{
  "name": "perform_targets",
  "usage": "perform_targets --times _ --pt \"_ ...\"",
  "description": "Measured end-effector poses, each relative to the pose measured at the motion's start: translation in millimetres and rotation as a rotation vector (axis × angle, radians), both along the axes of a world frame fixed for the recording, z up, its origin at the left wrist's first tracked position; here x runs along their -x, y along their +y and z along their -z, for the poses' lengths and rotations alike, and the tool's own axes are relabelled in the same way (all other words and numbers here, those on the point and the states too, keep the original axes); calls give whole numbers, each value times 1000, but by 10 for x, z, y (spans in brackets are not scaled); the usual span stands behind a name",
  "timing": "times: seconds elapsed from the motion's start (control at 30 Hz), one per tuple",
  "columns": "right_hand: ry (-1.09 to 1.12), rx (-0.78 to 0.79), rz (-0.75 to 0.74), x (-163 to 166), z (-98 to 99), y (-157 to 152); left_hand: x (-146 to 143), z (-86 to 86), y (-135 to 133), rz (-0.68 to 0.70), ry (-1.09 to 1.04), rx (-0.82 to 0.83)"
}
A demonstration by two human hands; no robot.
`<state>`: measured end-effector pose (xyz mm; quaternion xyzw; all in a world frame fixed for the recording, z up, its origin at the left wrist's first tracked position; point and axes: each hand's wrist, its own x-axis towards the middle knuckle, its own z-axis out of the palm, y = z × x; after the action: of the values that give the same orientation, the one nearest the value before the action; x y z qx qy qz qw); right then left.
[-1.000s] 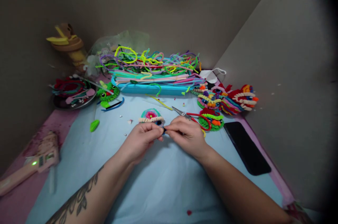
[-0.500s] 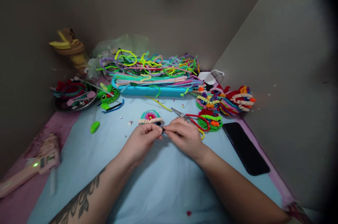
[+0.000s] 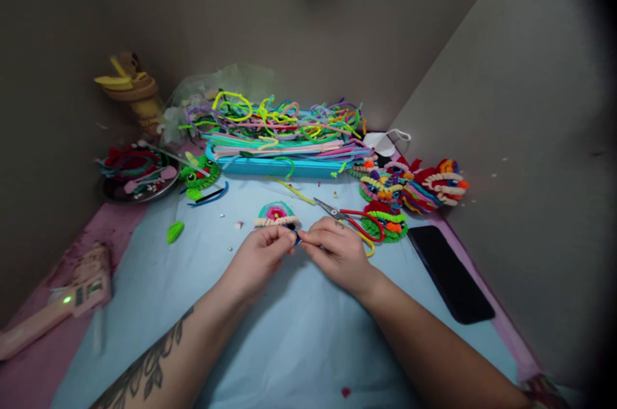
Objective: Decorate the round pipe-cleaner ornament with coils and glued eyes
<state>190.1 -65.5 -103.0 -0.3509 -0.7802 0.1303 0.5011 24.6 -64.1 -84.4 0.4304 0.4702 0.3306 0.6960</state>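
My left hand and my right hand meet fingertip to fingertip above the middle of the table. Between them both pinch a short dark blue piece of pipe cleaner; most of it is hidden by the fingers. Just behind the left fingers lies a coiled pipe-cleaner shape in pink, teal and cream, its near side covered. Scissors with red and yellow handles lie beside my right hand, blades pointing up and left.
A blue tray heaped with pipe cleaners stands at the back. Finished colourful pieces and a black phone lie right. Left are a metal bowl, a green frog-like piece, a pink glue gun and a tumbler.
Both hands stay almost in place, still pinching the blue piece, with a slight shift of the fingers. The whole view has shifted a little.
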Motion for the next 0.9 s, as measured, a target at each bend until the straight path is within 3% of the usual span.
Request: perform_targets --times 0.6,0.9 --pt "-178 -168 15 -30 12 20 10 33 -7 -76 -60 129" --pt "-73 -64 13 -14 26 21 32 11 -3 -49 -8 4"
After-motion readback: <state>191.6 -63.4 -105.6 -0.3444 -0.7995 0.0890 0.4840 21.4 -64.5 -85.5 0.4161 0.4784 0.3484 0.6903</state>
